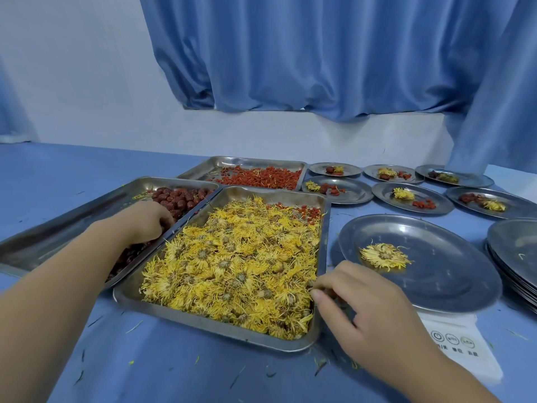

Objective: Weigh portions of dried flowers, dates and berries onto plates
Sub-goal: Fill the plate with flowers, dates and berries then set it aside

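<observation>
Dates (180,199) under left hand (145,222), grip curled round some, right hand (357,301) at flowers (232,263), grip unclear

Dried flowers (232,266): yellow, shaggy, heaped in the near steel tray (203,322), with a few red berries in its far right corner. Dates (180,199): dark red and wrinkled, piled in the left tray (58,228), which touches the flower tray. Berries (261,177): small, orange-red, spread thin in the far tray (232,162). Big round plate (441,286) sits on the white scale (462,344) just right of the flower tray and holds one flower (383,255). Stack of bare plates (517,251) at the right edge. Six portioned plates (357,193) in two rows at far right (contents mixed, some too small to sort).
</observation>
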The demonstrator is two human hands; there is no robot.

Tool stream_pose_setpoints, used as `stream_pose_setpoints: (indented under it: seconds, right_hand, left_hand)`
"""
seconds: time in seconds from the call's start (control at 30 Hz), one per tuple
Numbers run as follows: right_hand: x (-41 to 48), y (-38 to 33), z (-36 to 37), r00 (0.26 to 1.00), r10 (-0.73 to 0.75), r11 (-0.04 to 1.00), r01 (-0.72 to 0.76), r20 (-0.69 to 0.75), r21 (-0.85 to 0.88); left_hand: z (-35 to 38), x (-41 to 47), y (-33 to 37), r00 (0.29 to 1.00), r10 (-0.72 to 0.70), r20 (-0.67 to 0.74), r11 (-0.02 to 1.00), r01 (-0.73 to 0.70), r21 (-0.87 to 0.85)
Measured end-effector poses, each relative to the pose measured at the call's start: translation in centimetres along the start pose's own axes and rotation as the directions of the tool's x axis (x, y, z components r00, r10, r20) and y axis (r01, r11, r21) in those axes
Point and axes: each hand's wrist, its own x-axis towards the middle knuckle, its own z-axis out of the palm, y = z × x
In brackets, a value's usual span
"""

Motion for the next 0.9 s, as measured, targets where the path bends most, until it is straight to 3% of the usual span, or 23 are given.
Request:
stream_pose_setpoints:
  seconds: [0.27,0.37,0.5,0.63,0.8,0.9]
  right_hand:
    - [-0.4,0.4,-0.1,1.0,-0.019,1.0,0.019,-0.014,0.01]
    - [-0.4,0.5,-0.3,0.999,-0.016,1.0,0.016,-0.035,0.024]
    - [-0.3,0.9,-0.2,0.996,-0.02,0.999,0.023,-0.088,0.032]
    - [-0.2,1.4,-0.5,0.983,0.017,0.999,-0.009,-0.181,0.046]
    - [-0.1,2.1,-1.7,0.928,0.195,0.955,-0.106,-0.319,0.276]
    - [-0.2,2.8,-2.8,0.846,0.406,0.858,-0.222,-0.346,0.463]
  left_hand:
    - [1.0,-0.2,-1.2,0.994,-0.085,0.063,0.98,0.072,0.186]
    - [1.2,-0.7,-2.1,0.993,-0.115,0.039,0.984,0.108,0.143]
    - [0.9,-1.4,-1.8,0.986,-0.127,-0.109,0.991,0.123,-0.043]
    - [-0.3,-2.7,1.4,0.945,-0.137,-0.298,0.933,0.023,-0.359]
    - [-2.1,-4.6,8.2,0.932,0.061,-0.356,0.879,-0.219,-0.423]
    - [-2.6,-5.6,12.6,0.923,0.199,-0.329,0.857,-0.327,-0.399]
